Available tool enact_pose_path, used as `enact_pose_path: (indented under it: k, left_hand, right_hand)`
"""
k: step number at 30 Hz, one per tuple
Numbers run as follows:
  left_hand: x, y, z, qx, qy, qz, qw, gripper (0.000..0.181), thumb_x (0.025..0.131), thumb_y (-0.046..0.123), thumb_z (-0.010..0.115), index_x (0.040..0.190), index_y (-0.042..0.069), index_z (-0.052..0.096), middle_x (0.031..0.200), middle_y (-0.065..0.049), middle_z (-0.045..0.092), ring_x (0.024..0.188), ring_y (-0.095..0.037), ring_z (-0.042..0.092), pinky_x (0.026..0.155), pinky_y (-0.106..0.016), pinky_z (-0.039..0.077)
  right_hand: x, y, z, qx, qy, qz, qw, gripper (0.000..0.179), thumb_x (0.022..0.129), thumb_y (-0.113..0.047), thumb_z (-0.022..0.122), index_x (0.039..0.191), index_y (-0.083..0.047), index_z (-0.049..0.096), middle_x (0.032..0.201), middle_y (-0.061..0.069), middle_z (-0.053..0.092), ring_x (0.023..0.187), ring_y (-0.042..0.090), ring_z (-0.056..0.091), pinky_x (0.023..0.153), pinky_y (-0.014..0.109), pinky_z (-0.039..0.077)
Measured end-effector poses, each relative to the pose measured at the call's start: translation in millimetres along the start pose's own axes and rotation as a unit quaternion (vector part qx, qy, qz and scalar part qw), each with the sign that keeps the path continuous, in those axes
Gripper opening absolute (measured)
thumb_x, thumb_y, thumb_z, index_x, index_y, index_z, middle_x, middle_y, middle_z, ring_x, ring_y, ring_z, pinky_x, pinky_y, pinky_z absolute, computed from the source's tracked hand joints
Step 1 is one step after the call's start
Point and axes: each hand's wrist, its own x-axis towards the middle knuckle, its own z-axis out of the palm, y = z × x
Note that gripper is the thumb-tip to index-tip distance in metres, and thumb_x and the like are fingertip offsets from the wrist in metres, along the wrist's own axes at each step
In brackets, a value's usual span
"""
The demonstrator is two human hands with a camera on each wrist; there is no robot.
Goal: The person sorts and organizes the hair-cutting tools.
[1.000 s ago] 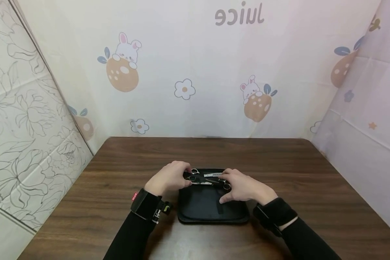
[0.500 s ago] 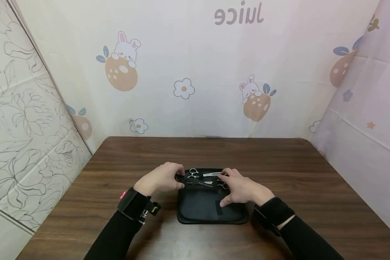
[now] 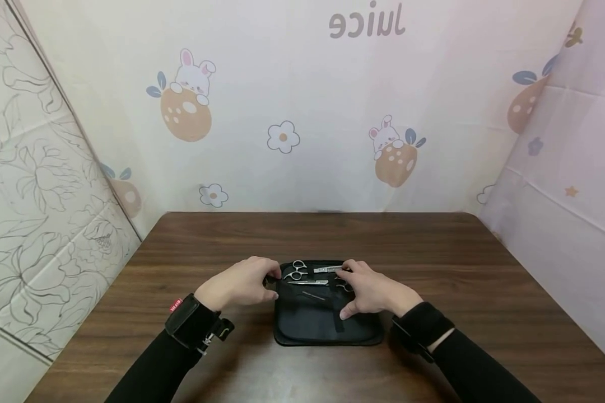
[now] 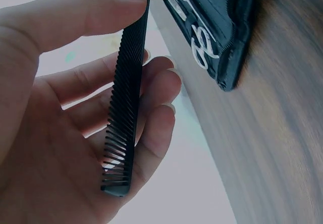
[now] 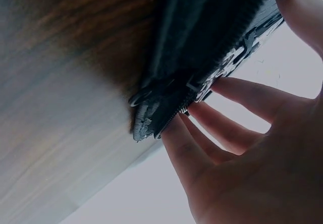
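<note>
While both forearms slant in over the bench (image 3: 206, 240) from the near side, the two hands sit on opposite sides of the black case (image 3: 310, 322). The left hand (image 3: 238, 283) is bent inward at the wrist, its back upward, beside the case's far left corner. It pinches the comb (image 4: 126, 93): the thumb lies straight across the upper part, and the fingers curl behind, somewhat apart from one another. The comb's teeth face the palm, and one end reaches down beside the heel of the hand.

The right hand (image 3: 378, 289) is spread at the case's right side, its fingers extended and relaxed and its thumb held well away from them, near the strap (image 3: 338, 313). In the right wrist view the fingertips touch the case's zipped edge; they grip nothing that shows. The case lies flat on the bench, with scissors (image 3: 296, 275) in its far left part and more metal loops (image 3: 348, 287) just beside the right fingers. Black sleeves and dark bands (image 3: 191, 324) cover both wrists.
</note>
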Motion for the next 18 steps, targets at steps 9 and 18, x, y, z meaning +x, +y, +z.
enact_pose_path:
  k: [9, 18]
  left_hand:
    - [-11.4, -13.1, 0.7, -0.001, -0.003, 0.009, 1.0000, 0.025, 0.085, 0.009, 0.079, 0.109, 0.010, 0.073, 0.102, 0.000, 0.069, 0.092, -0.019, 0.061, 0.082, -0.039, 0.050]
    - [-17.4, -13.5, 0.5, -0.033, -0.012, 0.000, 0.9994, 0.023, 0.085, 0.009, 0.078, 0.108, 0.011, 0.072, 0.099, -0.002, 0.068, 0.089, -0.020, 0.059, 0.080, -0.040, 0.049]
  right_hand:
    - [2.2, -1.5, 1.3, -0.014, -0.010, 0.011, 0.9998, 0.097, 0.078, -0.050, 0.085, 0.154, -0.007, 0.043, 0.157, 0.014, 0.033, 0.139, 0.033, 0.035, 0.098, 0.055, 0.046]
    - [0.9, -2.6, -0.5, -0.016, -0.010, 0.008, 0.9998, 0.096, 0.079, -0.048, 0.085, 0.154, -0.005, 0.043, 0.156, 0.015, 0.033, 0.139, 0.033, 0.035, 0.096, 0.054, 0.047]
